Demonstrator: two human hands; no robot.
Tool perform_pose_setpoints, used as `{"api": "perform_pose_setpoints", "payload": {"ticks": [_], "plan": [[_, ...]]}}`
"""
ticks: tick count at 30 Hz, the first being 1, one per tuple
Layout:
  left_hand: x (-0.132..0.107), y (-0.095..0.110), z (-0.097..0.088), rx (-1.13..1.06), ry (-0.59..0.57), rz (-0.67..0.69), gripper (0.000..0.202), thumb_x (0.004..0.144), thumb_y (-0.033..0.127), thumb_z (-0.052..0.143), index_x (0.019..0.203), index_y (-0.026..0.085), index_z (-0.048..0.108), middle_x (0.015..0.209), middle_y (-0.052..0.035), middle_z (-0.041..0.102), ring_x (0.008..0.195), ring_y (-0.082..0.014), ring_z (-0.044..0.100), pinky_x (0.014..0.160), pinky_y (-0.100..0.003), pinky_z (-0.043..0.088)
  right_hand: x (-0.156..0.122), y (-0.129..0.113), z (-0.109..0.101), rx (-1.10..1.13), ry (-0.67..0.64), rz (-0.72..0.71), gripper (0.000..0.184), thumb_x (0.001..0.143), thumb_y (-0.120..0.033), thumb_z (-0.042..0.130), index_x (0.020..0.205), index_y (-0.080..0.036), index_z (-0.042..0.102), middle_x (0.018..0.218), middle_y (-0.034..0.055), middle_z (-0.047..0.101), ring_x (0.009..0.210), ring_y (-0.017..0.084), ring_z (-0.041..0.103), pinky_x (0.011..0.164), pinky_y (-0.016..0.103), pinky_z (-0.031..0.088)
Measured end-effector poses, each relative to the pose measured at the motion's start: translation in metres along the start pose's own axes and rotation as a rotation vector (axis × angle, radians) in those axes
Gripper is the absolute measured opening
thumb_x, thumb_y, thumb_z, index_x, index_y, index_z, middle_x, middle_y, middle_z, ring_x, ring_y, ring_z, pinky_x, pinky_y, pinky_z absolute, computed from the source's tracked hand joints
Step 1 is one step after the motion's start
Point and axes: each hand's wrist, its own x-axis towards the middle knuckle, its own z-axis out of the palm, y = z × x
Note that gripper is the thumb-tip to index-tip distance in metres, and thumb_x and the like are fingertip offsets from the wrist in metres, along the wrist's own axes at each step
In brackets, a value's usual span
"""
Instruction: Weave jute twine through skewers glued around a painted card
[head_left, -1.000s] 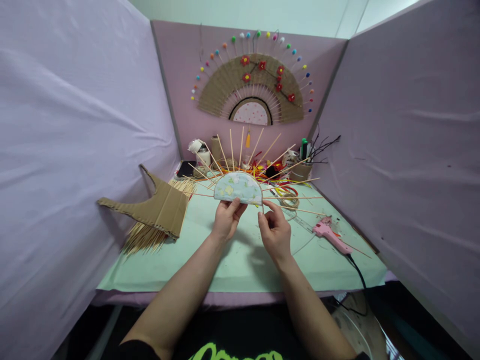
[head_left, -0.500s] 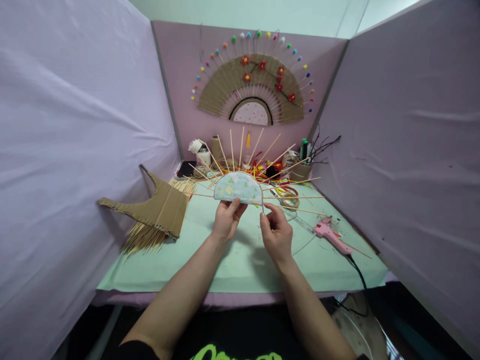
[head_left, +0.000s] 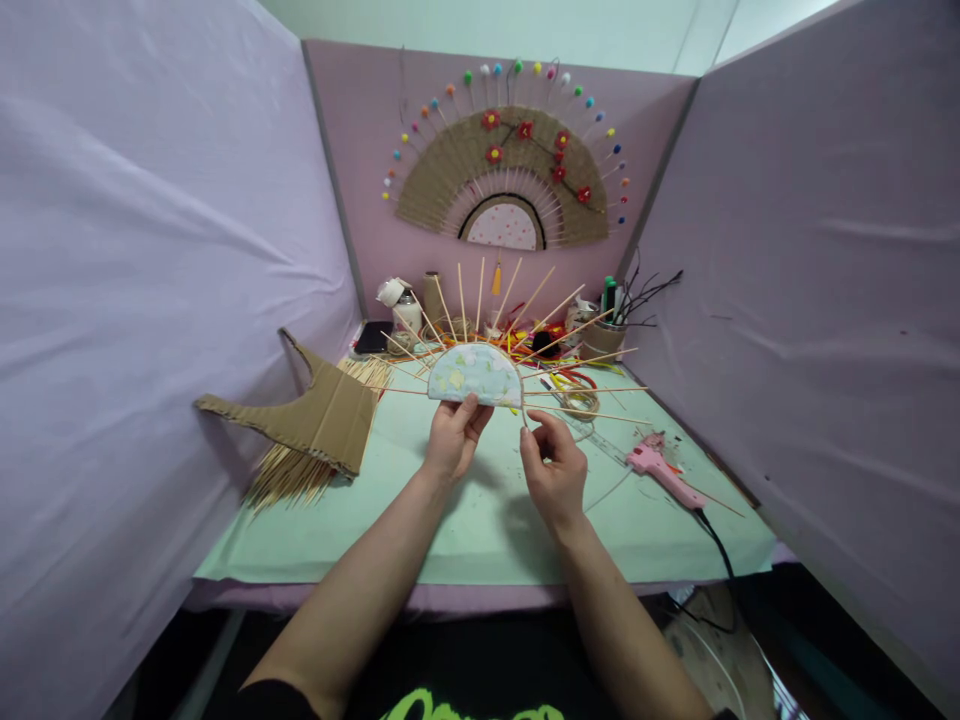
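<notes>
A half-round piece (head_left: 476, 376) covered in pale blue floral fabric stands upright above the table, its straight edge down. Thin wooden sticks (head_left: 537, 293) fan out from its curved edge. My left hand (head_left: 453, 436) is closed on the bottom edge, thumb in front and fingers behind. At the lower right corner, my right hand (head_left: 553, 468) pinches a thin cord (head_left: 524, 417) between thumb and index finger. This cord hangs from the piece's right corner and seems to follow its curved rim.
On the right lies a pink glue gun (head_left: 660, 468) with a black cable. Cut cardboard (head_left: 322, 405) rests over a bundle of sticks (head_left: 296, 480) at left. Jars, a phone (head_left: 373, 338), coloured strips and a pen pot (head_left: 602, 342) line the back. A decorated fan (head_left: 442, 175) hangs behind.
The half-round piece has turned slightly, its right corner and stick tips shifting a little left. My right hand still pinches the cord, with a small gap from the corner.
</notes>
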Motion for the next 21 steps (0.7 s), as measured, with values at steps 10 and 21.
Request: {"api": "perform_pose_setpoints", "payload": {"ticks": [10, 21], "plan": [[0.003, 0.000, -0.005, -0.075, -0.020, -0.103, 0.033, 0.076, 0.016, 0.067, 0.107, 0.022, 0.058, 0.092, 0.0007, 0.069, 0.076, -0.0064, 0.064, 0.077, -0.019, 0.050, 0.008, 0.010, -0.006, 0.116, -0.096, 0.186, 0.017, 0.082, -0.034, 0.058, 0.083, -0.017, 0.062, 0.064, -0.0017, 0.054, 0.057, 0.010, 0.048, 0.054, 0.023, 0.041], [0.001, -0.001, -0.004, -0.065, -0.074, -0.203, 0.029, 0.077, 0.019, 0.065, 0.104, 0.023, 0.059, 0.087, 0.0002, 0.068, 0.072, -0.0086, 0.062, 0.070, -0.021, 0.050, 0.014, -0.001, -0.007, 0.134, -0.040, 0.235, 0.023, 0.077, -0.038, 0.063, 0.079, -0.016, 0.063, 0.067, 0.0003, 0.059, 0.056, 0.010, 0.047, 0.051, 0.022, 0.039]]}}
